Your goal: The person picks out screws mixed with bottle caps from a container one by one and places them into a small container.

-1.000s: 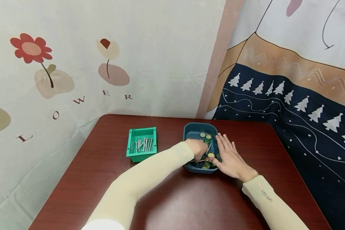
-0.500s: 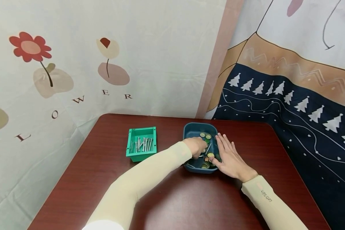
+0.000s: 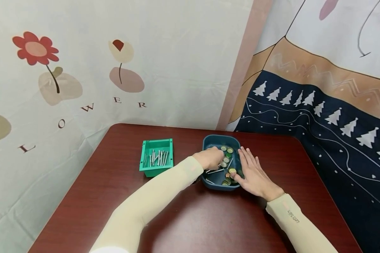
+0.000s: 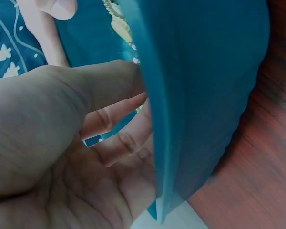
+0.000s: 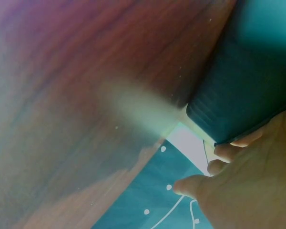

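Observation:
A dark blue tray stands on the table, holding several round bottle caps in green and gold and a few long silver screws. My left hand reaches over its left side with curled fingers; in the left wrist view, the left hand has its fingertips hidden behind the tray's wall, so what they hold cannot be seen. With fingers straight, my right hand rests against the tray's right rim, thumb over the edge. The right hand is also beside the tray in the right wrist view.
Left of the tray stands a green box with several silver screws in it. Both are on a dark red wooden table. A printed cloth hangs behind the table's far edge.
My left hand has drawn back left and slightly up within the tray, uncovering more bottle caps and a screw. The right hand stays at the rim.

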Available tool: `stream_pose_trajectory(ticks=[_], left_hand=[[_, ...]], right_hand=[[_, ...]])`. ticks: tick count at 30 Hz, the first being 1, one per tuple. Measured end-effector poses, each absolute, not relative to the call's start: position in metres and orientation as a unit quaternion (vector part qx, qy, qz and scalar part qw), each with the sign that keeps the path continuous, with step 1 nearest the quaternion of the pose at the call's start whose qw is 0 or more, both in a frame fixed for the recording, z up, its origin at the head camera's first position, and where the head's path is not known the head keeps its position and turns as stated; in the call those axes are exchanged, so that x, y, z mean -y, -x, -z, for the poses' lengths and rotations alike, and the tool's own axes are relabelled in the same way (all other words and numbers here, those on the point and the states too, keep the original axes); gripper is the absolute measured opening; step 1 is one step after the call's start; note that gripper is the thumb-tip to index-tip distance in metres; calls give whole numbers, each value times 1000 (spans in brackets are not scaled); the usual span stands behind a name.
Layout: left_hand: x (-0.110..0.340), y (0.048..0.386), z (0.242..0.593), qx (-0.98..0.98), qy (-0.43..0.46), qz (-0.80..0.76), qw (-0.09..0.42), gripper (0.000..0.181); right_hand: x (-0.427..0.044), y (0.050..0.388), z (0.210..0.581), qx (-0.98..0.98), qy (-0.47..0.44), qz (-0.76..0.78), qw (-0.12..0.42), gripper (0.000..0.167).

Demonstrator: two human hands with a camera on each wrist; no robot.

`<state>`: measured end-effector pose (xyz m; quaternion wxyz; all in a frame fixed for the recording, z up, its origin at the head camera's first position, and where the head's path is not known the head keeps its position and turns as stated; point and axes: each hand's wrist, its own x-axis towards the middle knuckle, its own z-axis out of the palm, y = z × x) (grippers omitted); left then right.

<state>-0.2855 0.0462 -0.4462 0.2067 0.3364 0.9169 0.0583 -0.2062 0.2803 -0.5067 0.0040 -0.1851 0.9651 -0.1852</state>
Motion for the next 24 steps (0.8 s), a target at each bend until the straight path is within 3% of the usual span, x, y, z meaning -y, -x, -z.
stream_pose_trajectory(ticks=[3,8,12,24], left_hand=[[-41,284,439,-915,-347,-86,187,53],[-31,279,433,-920,-339,-130,145,8],[-25,275,429,-921,-325,-164,138,23],[-9,263,434,-917,-283,-258,112,29]], right_hand=[[-280,208,505,-965,185,184,0,102],[-279,210,504,-965,186,182,1,102],[-279,210,503,-966,182,183,3,103],[-276,205,504,-969,174,176,3,101]])
